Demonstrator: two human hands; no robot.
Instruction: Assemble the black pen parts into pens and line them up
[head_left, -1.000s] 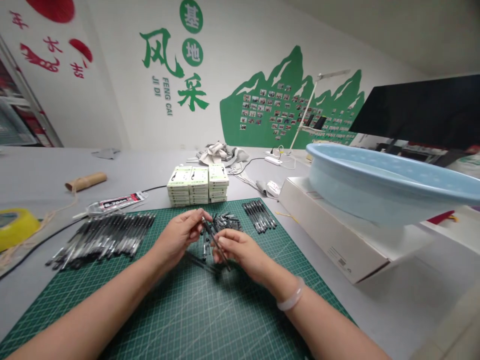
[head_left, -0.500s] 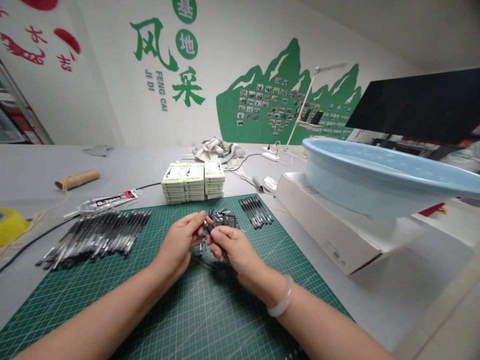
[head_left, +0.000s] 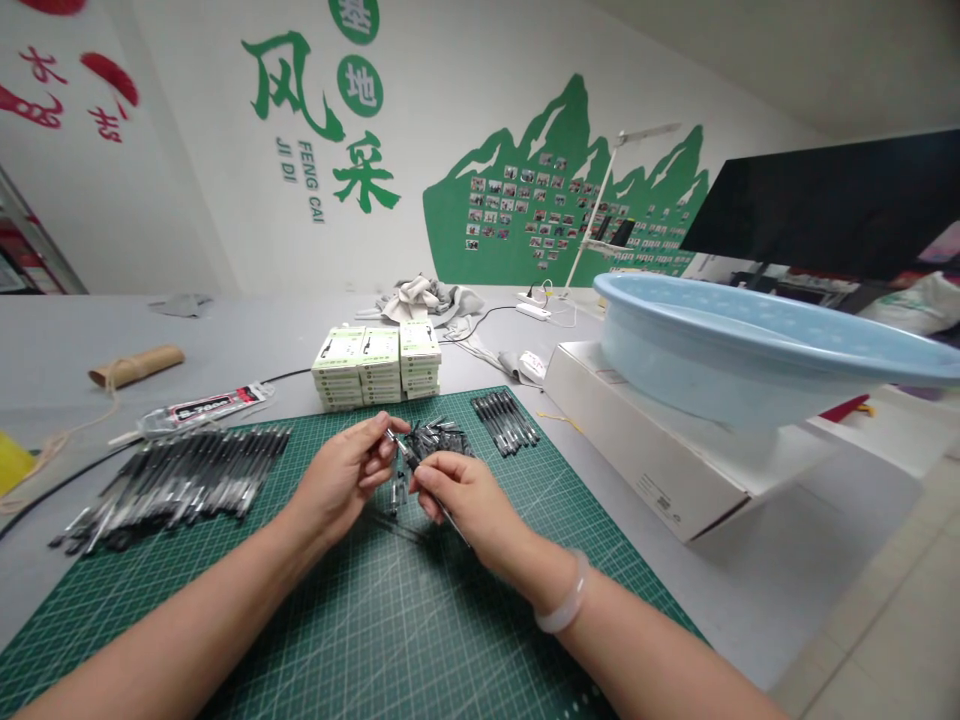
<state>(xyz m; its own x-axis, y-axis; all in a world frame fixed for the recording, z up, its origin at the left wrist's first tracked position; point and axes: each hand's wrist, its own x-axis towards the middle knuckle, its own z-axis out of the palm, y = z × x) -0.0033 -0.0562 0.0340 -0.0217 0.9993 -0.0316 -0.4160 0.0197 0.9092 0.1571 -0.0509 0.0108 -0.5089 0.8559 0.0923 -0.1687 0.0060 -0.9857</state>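
Observation:
My right hand (head_left: 461, 490) is closed around a slim black pen (head_left: 406, 452), which slants up to the left with its metallic-looking tip uppermost. My left hand (head_left: 349, 465) is right by that tip, index finger stretched past it and the other fingers loosely curled and apart. Whether a fingertip touches the pen is hard to tell. Just behind the hands lies a heap of small black pen caps (head_left: 441, 437). Beneath, a few clear and black pieces (head_left: 397, 492) rest on the green cutting mat (head_left: 420, 630).
Many black pens (head_left: 176, 485) lie in a row at left, a smaller group (head_left: 505, 422) at right. Stacked white-green boxes (head_left: 377, 365) stand behind the mat. A blue basin (head_left: 720, 350) sits on a white carton (head_left: 637, 450). A bamboo tube (head_left: 136, 367) lies far left.
My left fingers have come off their pinch at the pen's upper end and loosened, so the tip now shows. My right hand still grips the pen. The view has shifted slightly right.

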